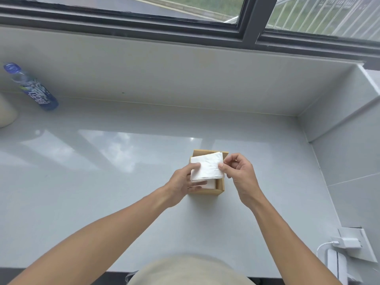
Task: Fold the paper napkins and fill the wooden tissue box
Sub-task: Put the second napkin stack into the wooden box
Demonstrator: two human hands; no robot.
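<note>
A small open wooden tissue box (220, 187) stands on the glossy white counter (102, 171), right of centre. A stack of folded white paper napkins (207, 167) sits tilted over the box's top, partly inside it. My left hand (184, 182) grips the stack's left edge, thumb on top and fingers underneath. My right hand (239, 171) pinches the stack's right edge between thumb and forefinger. More white paper shows inside the box under the stack.
A blue-labelled plastic bottle (30, 87) stands at the far left by the back wall, beside a cream rounded object (6, 112). A white charger with cable (347, 242) is plugged into a wall socket at the lower right. A window runs along the back.
</note>
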